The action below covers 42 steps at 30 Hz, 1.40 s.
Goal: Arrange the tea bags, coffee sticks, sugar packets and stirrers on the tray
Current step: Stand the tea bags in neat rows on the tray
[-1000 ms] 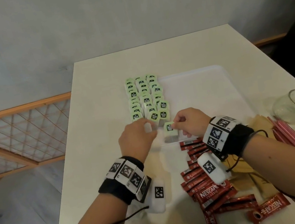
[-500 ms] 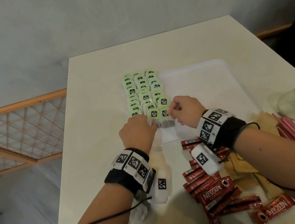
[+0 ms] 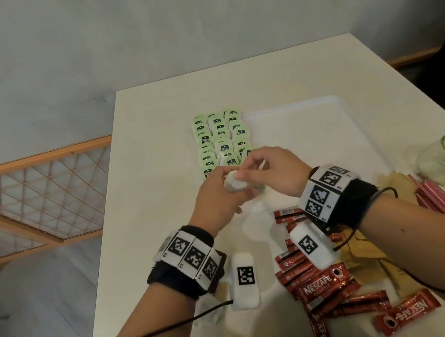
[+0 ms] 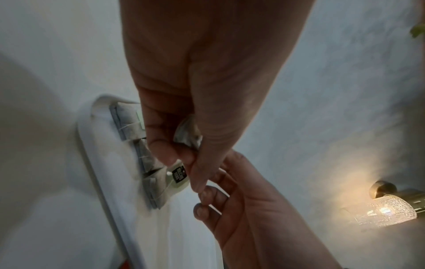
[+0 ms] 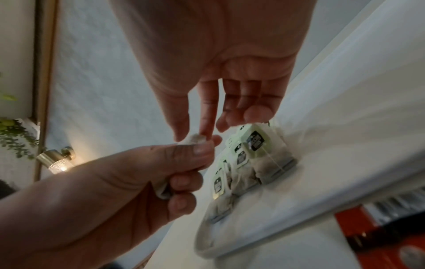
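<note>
While red coffee sticks [image 3: 322, 284] lie in a heap nearest me on the surface [image 3: 146, 116], just this side of the tray [image 3: 312, 128], my left hand [image 3: 214, 196] grips a tea bag [image 3: 234, 184] over the tray's near edge. My right hand [image 3: 272, 171] pinches its top. Beyond them, more tea bags [image 3: 220, 139] sit in rows along the tray's left side.
</note>
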Each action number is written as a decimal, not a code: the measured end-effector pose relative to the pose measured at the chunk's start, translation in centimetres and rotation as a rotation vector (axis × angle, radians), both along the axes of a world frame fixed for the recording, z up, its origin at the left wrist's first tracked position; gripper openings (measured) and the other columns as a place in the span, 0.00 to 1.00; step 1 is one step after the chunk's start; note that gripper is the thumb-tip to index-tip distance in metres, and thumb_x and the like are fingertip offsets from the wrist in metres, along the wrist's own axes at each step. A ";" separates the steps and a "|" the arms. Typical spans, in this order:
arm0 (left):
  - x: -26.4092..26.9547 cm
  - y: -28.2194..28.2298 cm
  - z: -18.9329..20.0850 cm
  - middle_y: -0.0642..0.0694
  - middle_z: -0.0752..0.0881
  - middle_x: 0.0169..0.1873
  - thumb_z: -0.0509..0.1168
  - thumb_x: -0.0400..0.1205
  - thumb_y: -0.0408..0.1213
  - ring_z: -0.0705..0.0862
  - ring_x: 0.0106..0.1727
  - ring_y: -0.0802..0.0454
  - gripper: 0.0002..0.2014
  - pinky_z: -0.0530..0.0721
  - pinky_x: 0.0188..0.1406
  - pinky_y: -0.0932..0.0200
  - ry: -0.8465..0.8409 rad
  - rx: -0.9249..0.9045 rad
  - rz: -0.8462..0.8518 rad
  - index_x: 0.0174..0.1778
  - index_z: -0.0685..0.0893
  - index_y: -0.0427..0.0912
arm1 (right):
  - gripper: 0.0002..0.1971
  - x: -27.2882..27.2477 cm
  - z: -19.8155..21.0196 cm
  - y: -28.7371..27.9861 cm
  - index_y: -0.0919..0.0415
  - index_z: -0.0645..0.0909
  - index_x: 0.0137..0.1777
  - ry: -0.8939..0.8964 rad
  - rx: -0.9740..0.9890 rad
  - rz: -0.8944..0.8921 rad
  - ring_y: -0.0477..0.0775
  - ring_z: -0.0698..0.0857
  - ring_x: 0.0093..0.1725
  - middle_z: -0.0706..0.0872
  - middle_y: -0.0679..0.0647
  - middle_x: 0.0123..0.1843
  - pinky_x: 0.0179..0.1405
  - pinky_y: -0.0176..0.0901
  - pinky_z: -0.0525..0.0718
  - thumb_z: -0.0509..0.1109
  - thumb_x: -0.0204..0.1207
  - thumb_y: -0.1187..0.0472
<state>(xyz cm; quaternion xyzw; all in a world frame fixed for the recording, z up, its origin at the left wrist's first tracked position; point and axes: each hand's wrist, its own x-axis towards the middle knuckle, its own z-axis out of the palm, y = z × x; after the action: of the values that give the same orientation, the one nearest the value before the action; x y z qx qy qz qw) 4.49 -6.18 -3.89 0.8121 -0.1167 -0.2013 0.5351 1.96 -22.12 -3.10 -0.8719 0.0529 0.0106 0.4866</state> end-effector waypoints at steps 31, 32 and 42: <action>2.5 0.7 -1.8 0.48 0.88 0.49 0.59 0.87 0.46 0.85 0.53 0.44 0.12 0.77 0.57 0.50 -0.413 0.667 -0.045 0.51 0.86 0.46 | 0.08 0.1 -3.0 -2.4 0.52 0.79 0.51 0.223 -0.060 -0.200 0.51 0.83 0.36 0.85 0.53 0.45 0.34 0.40 0.78 0.73 0.76 0.53; 2.7 0.5 -1.8 0.49 0.88 0.49 0.59 0.87 0.46 0.85 0.54 0.44 0.12 0.74 0.57 0.50 -0.420 0.674 -0.040 0.52 0.86 0.47 | 0.10 0.4 -3.1 -2.4 0.51 0.79 0.53 0.213 -0.059 -0.193 0.51 0.82 0.37 0.85 0.54 0.45 0.36 0.41 0.78 0.74 0.75 0.52; 2.5 0.8 -2.1 0.55 0.80 0.46 0.73 0.74 0.42 0.81 0.51 0.51 0.15 0.72 0.54 0.50 -0.519 0.587 -0.189 0.54 0.78 0.53 | 0.10 2.0 -3.9 -2.1 0.55 0.78 0.43 0.189 -0.131 -0.159 0.49 0.77 0.36 0.79 0.47 0.36 0.36 0.38 0.75 0.75 0.75 0.53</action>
<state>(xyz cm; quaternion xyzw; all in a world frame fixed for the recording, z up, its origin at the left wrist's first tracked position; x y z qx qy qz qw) 7.00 -5.33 -6.03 0.9399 -0.2599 -0.0626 0.2123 3.93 -24.21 -6.97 -0.8900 0.1682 0.0506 0.4207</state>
